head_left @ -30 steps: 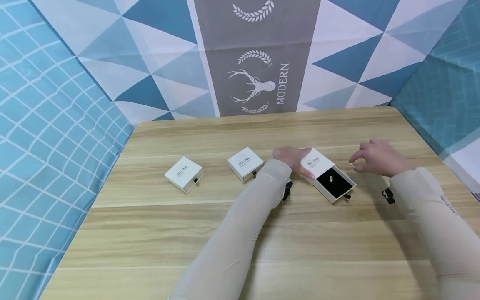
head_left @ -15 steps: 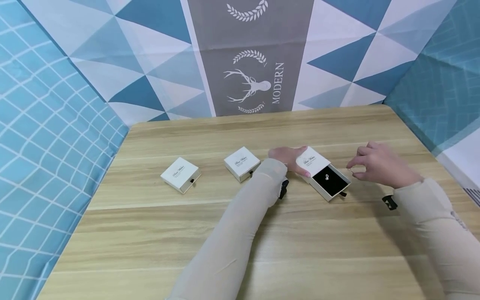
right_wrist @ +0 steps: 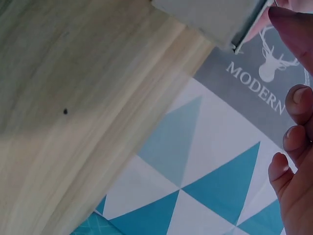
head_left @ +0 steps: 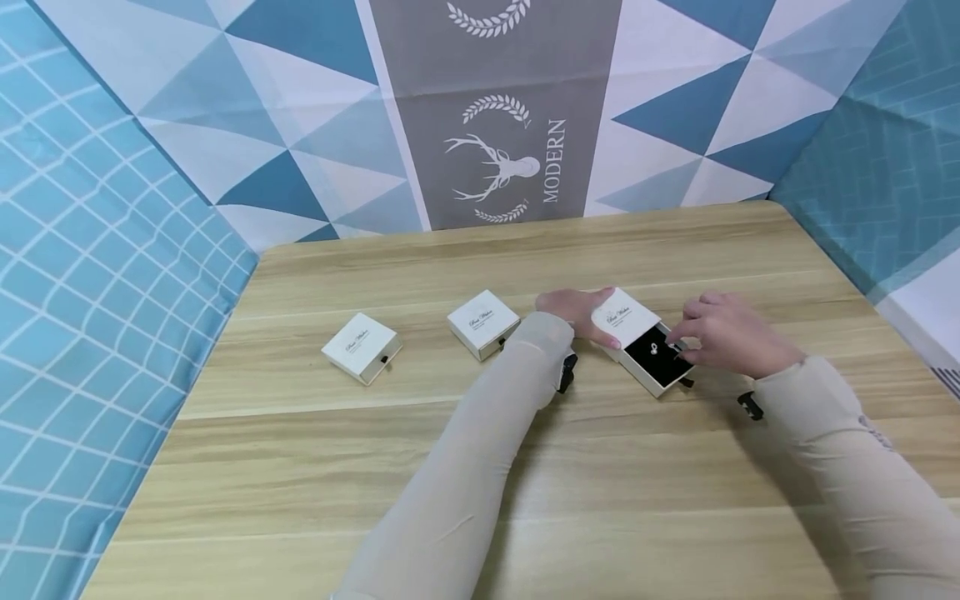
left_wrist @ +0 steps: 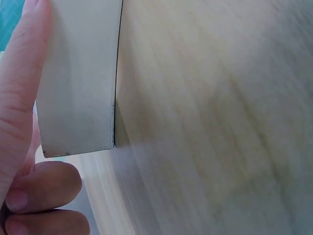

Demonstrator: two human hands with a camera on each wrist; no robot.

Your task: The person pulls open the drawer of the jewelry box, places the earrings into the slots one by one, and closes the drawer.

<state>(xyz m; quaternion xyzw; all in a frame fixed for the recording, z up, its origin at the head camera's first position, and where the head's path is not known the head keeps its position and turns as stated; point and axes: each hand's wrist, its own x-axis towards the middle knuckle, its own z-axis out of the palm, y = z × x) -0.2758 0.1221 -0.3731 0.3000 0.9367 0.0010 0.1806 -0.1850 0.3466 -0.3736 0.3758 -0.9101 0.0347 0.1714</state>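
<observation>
A white jewellery box stands at the right of the table with its drawer slid partway out. Inside, a small shiny earring lies on the black cushion. My left hand grips the box's outer sleeve from its left side; in the left wrist view the thumb lies along the pale box wall. Over the drawer's right part, my right hand pinches a second tiny shiny piece, seemingly an earring, mostly hidden by the fingertips. The right wrist view catches only the box's corner beside that hand.
Two closed white boxes with black pull tabs sit to the left, one in the middle and one farther left. Behind the wooden table hangs a patterned cloth.
My right hand has moved left, from beside the box to above the open drawer, with the tiny piece between its fingertips. My left hand keeps its grip on the sleeve.
</observation>
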